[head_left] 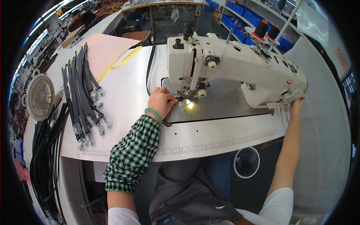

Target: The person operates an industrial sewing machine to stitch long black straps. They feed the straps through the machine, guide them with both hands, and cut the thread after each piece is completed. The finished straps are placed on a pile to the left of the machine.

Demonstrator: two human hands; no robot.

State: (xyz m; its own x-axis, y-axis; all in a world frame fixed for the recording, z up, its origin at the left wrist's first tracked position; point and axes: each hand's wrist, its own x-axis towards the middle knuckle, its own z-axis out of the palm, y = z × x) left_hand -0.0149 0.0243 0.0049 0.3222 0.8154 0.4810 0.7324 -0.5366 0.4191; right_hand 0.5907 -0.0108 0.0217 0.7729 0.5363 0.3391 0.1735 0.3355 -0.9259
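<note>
A white industrial sewing machine (240,63) stands on a white table (210,138). My left hand (161,101), with a green bangle and a green checked sleeve cover, pinches a black strap (150,69) at the presser foot (186,96), where a small lamp glows. The strap runs away from the needle toward the far side of the table. My right hand (295,105) reaches to the machine's right end and rests on the handwheel (288,96); its fingers are partly hidden behind the machine.
Several black straps with clear bag ends (84,97) lie fanned out at the left of the table. More black straps (45,150) hang off the left edge beside a small round fan (39,96). Two thread cones (267,30) stand behind the machine. A pink sheet (107,48) lies at the back left.
</note>
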